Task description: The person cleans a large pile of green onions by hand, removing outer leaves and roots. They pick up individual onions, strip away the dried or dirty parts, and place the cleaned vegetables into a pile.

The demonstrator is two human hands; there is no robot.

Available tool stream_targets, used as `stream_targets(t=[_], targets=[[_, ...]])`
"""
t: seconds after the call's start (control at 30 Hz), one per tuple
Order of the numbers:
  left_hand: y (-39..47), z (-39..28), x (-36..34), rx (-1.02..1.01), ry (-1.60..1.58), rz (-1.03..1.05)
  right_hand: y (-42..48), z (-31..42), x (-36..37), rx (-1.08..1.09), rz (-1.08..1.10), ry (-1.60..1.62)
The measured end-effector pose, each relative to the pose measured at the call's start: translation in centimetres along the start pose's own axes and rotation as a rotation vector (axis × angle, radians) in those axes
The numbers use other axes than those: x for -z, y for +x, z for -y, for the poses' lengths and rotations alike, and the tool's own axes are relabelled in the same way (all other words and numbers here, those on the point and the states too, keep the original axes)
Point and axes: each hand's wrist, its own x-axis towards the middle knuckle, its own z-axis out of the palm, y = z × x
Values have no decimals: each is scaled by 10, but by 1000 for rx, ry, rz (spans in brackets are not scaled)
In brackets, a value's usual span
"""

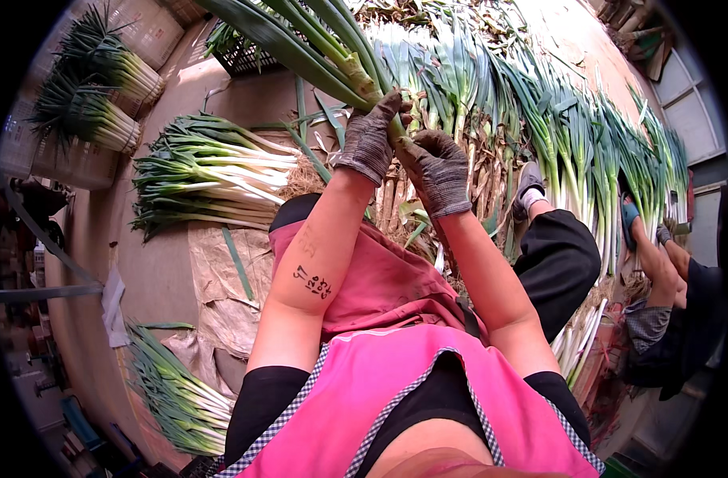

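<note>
A large green onion stalk (358, 74) with broad green leaves is held up before me. My left hand (373, 134), in a grey-brown work glove, is closed around its stem. My right hand (438, 170), gloved alike, has its thumb and fingers pinched on the lower part of the same plant, below my left hand. Just beyond and under the hands lie rows of green onions (453, 77) with dry, brown outer leaves and roots. To the left, a pile of cleaned green onions (220, 173) shows white stems and roots turned towards me.
Tied onion bundles (101, 113) stand on boxes at upper left. A black plastic crate (244, 57) is at the top. Another onion pile (179, 388) lies at lower left, by sacking (229, 281). A co-worker (662, 310) sits at the right edge.
</note>
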Motion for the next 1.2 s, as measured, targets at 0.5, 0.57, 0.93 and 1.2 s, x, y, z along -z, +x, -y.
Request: stream_targets(t=[0.5,0.57,0.93,1.2], targets=[[37,-28,54,31,-74,-341,-108,27,109,243,563,-901],[40,-24,50,52,-87,-366,-125,15,108,-249,650,-126],[47,-22,45,62,-46,-395,-82,52,58,658,309,-1287],[33,-4,22,-16,-85,-317,-35,1,63,419,417,-1049]])
